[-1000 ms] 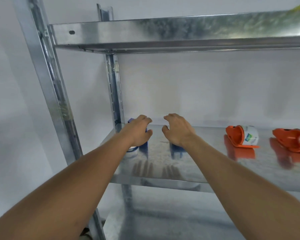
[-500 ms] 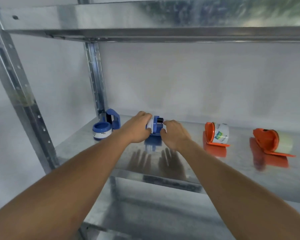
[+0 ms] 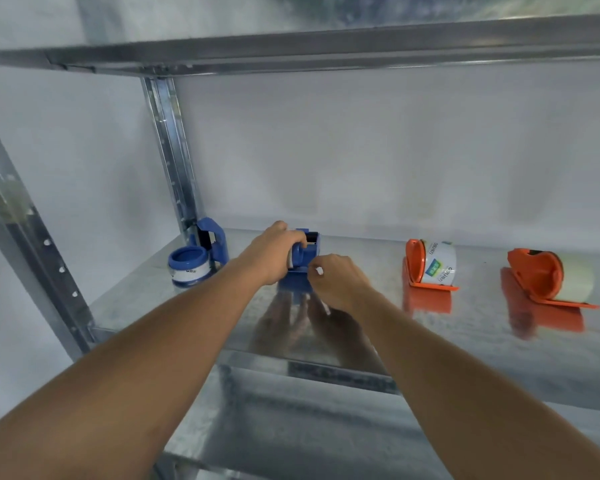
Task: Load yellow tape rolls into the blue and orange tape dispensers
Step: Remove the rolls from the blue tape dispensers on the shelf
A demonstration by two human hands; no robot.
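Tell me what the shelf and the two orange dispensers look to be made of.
Shelf: sheet metal, probably galvanised steel; its shiny, mottled grey surface mirrors the hands and dispensers.
Left orange dispenser: looks like moulded plastic, uniform colour with a smooth, slightly glossy finish.
Right orange dispenser: apparently the same plastic, with rounded moulded edges and a soft sheen.

Blue dispenser (image 3: 300, 259) half behind left hand (image 3: 272, 252)

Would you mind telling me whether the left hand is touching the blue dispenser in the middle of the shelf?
Touching. The head view shows the left hand wrapped over the top of the blue dispenser, with no gap visible.
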